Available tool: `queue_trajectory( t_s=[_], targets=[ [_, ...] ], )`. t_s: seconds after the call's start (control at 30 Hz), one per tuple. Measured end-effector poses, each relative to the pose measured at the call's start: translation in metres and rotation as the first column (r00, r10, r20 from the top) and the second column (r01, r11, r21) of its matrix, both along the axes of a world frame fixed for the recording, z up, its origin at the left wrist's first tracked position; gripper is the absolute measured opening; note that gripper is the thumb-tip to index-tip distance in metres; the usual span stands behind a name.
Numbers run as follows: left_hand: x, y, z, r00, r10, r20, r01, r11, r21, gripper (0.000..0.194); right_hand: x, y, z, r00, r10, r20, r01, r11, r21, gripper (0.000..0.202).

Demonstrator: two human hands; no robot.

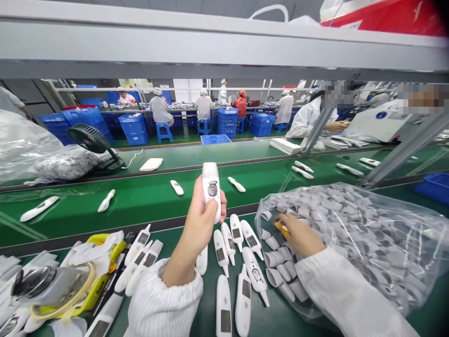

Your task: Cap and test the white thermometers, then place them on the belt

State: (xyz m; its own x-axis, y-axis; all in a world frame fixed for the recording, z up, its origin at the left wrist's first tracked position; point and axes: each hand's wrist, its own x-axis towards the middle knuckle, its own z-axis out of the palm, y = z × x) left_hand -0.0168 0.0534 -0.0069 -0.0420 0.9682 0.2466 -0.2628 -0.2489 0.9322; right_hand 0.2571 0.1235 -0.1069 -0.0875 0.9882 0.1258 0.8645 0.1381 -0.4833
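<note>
Held up in the middle, a white thermometer (211,187) shows its back, with a round coin cell in the uncovered battery bay. My left hand (203,210) is closed around it, thumb on its lower part. At the mouth of a clear plastic bag of grey-white caps (280,271), my right hand (298,231) has its fingers curled around a small orange-yellow object (281,228), whose kind I cannot make out. Between my arms lie several white thermometers (220,250), most with screens up; one thermometer (255,274) shows an open battery bay.
Beyond my hands runs a green conveyor belt (140,196) carrying spaced-out thermometers. Left are a yellow tray (117,252), a tape roll (63,290) and more thermometers. A black fan (93,140) stands behind the belt. A metal post (396,152) slants at right; co-workers sit farther back.
</note>
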Motion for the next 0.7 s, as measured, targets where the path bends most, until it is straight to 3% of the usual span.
queue_trajectory(
  t_s=[0.13,0.2,0.27,0.33,0.4,0.47,0.53,0.6,0.7],
  targets=[
    [0.004,0.003,-0.003,0.999,0.002,-0.032,-0.003,0.999,-0.034,0.050,0.011,0.000,-0.037,0.971,-0.032,0.236,0.037,0.999,-0.017,0.045],
    [0.003,0.005,-0.006,0.996,0.021,-0.084,-0.026,0.998,-0.057,0.051,0.019,0.003,-0.046,0.954,-0.025,0.300,0.033,0.999,-0.021,0.048],
    [0.002,0.006,-0.010,0.967,0.091,-0.239,-0.103,0.994,-0.039,0.050,0.025,0.005,-0.051,0.941,-0.014,0.337,0.025,0.999,-0.027,0.048],
    [0.002,0.008,-0.014,0.854,0.254,-0.454,-0.250,0.966,0.070,0.051,0.028,0.007,-0.053,0.934,-0.004,0.358,0.014,1.000,-0.025,0.048],
    [0.003,0.012,-0.019,0.647,0.421,-0.635,-0.387,0.900,0.203,0.057,0.029,0.007,-0.054,0.930,0.005,0.369,0.001,1.000,-0.016,0.047],
    [0.003,0.021,-0.026,0.462,0.477,-0.748,-0.461,0.849,0.257,0.060,0.029,0.006,-0.055,0.928,0.007,0.373,-0.009,1.000,0.005,0.042],
    [-0.002,0.040,-0.037,0.358,0.434,-0.827,-0.492,0.840,0.228,0.056,0.027,0.003,-0.056,0.928,0.004,0.373,-0.016,0.999,0.031,0.037],
    [-0.014,0.065,-0.052,0.312,0.362,-0.879,-0.526,0.836,0.158,0.046,0.026,0.001,-0.059,0.932,-0.008,0.362,-0.019,0.997,0.072,0.036],
    [-0.044,0.106,-0.079,0.223,0.229,-0.948,-0.635,0.771,0.037,0.035,0.025,-0.004,-0.062,0.943,-0.035,0.330,-0.021,0.986,0.163,0.033]
  ],
)
